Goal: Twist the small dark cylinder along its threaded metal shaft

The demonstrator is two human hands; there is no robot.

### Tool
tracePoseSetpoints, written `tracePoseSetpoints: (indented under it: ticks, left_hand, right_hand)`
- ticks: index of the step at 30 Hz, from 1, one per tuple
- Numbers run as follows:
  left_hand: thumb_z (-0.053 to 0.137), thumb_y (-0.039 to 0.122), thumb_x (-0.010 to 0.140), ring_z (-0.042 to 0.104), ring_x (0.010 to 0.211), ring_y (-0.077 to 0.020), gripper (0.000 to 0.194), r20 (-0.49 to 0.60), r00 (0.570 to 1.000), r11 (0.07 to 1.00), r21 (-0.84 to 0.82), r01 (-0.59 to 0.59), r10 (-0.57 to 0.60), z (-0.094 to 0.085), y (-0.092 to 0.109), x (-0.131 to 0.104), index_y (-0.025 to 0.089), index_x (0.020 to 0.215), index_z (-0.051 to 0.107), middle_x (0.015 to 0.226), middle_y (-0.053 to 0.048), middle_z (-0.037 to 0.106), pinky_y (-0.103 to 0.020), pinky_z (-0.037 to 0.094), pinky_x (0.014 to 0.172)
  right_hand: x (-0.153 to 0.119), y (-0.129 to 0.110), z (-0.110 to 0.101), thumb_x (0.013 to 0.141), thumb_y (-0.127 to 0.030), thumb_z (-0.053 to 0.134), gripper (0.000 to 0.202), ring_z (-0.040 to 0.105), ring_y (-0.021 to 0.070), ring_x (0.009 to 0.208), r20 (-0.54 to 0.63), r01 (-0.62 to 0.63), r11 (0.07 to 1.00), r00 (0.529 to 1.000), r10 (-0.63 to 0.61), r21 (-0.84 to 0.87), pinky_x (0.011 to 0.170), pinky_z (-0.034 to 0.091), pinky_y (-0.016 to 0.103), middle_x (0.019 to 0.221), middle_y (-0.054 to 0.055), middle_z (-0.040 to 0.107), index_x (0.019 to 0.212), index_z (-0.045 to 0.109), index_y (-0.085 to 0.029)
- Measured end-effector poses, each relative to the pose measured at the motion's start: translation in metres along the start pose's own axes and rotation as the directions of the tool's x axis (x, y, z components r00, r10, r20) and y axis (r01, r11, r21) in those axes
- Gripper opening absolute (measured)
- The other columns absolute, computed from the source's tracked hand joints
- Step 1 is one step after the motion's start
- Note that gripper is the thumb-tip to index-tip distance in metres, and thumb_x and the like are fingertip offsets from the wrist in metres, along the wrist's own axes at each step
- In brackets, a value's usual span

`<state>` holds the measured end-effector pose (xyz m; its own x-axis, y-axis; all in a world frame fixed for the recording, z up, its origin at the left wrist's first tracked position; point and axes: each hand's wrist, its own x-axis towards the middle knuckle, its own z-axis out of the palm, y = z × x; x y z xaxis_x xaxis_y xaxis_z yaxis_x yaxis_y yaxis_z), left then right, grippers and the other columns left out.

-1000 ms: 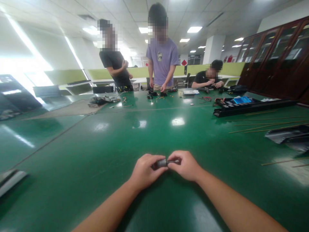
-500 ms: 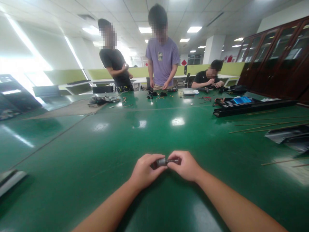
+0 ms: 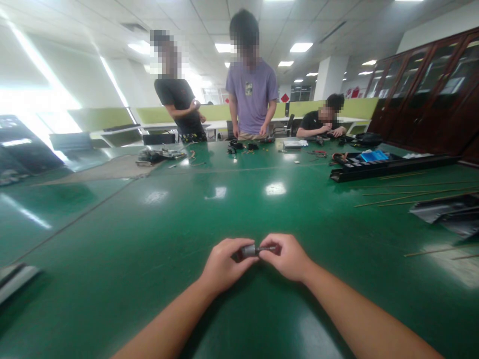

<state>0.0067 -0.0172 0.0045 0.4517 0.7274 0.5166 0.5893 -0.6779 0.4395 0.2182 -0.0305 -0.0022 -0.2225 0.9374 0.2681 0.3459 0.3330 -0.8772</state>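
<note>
Grey cylinder [image 3: 248,251] sits at 6 o'clock in the view, lying sideways over the green table [image 3: 239,217]; can't tell if it touches the top. Left hand [image 3: 223,264], at the cylinder's 9 o'clock, clamps it between thumb and fingers. Right hand [image 3: 290,257], at its 3 o'clock, pinches a dark slim rod [image 3: 266,248] in line with the cylinder; can't tell if the two parts join. Black channel [image 3: 396,168] at 2 o'clock, well apart. Person in a purple shirt [image 3: 251,94] stands at 12, beyond the table.
</note>
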Motion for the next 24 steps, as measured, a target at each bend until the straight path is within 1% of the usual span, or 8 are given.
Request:
tracePoseSetpoints:
  ticks: [9, 14, 24]
  left_hand:
    - [0.074, 0.034, 0.079, 0.07, 0.084, -0.0197, 0.028, -0.002, 1.0, 1.0, -0.009, 0.008, -0.008, 0.0003, -0.0012, 0.0001, 0.024, 0.104, 0.07, 0.096, -0.003, 0.075, -0.032, 0.054, 0.077]
    - [0.074, 0.033, 0.079, 0.07, 0.084, -0.0201, 0.027, -0.005, 1.0, 1.0, -0.008, 0.001, -0.001, 0.0, -0.0013, 0.0003, 0.024, 0.104, 0.069, 0.096, -0.003, 0.075, -0.032, 0.054, 0.077]
    - [0.075, 0.032, 0.079, 0.069, 0.085, -0.0199, 0.028, -0.009, 1.0, 1.0, 0.002, -0.001, 0.001, -0.0002, -0.0026, -0.0013, 0.024, 0.105, 0.069, 0.097, -0.003, 0.075, -0.032, 0.053, 0.077]
  right_hand:
    - [-0.0009, -0.0012, -0.0008, 0.077, -0.019, 0.068, 0.008, 0.064, 0.0161, 0.068, -0.015, 0.009, 1.0, 1.0, -0.009, 0.0, 0.065, 0.049, 0.026, 0.079, 0.003, 0.072, 0.084, 0.072, -0.017]
    - [-0.0015, -0.0002, -0.0001, 0.076, -0.017, 0.067, 0.008, 0.062, 0.0151, 0.065, -0.02, 0.008, 1.0, 1.0, -0.008, 0.006, 0.063, 0.048, 0.024, 0.077, 0.003, 0.072, 0.083, 0.071, -0.016]
    - [-0.0011, 0.0012, -0.0004, 0.077, -0.02, 0.067, 0.008, 0.059, 0.0142, 0.063, -0.021, -0.015, 1.0, 1.0, 0.015, 0.012, 0.06, 0.046, 0.024, 0.075, 0.002, 0.07, 0.083, 0.071, -0.016]
